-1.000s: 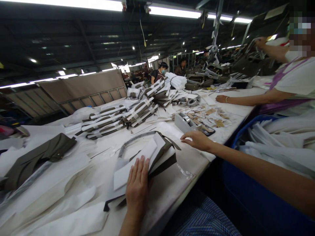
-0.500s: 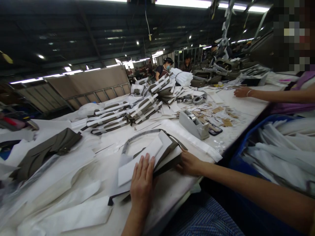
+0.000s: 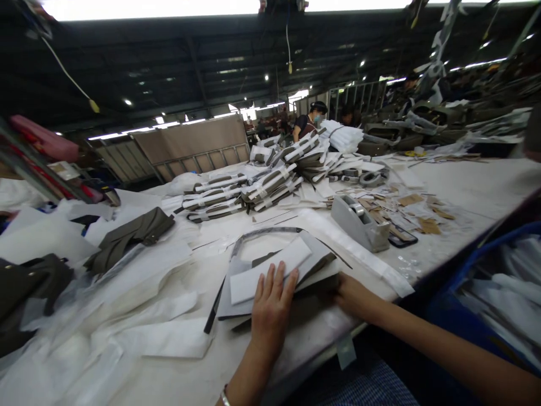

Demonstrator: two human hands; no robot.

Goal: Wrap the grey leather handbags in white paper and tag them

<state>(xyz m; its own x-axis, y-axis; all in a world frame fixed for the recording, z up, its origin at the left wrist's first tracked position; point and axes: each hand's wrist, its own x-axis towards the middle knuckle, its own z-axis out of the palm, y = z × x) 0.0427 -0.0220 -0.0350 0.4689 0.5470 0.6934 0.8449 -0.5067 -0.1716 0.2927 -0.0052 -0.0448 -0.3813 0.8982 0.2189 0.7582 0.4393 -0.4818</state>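
Standing beside paper scraps was a dispenser; left hand lay flat on smooth oblong sheet, right hand grip unclear.

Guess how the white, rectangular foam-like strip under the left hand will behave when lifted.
The strip looks thin, so probably light. Its flat, straight lie suggests mild stiffness. Resting on smooth-looking grey sheeting, it may slide.

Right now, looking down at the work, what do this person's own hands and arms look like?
Both are ungloved, and no sleeves show. Below the left hand, near the picture's bottom edge, is a slim silvery bracelet. The right hand, its fingers partly hidden, shows no jewellery.
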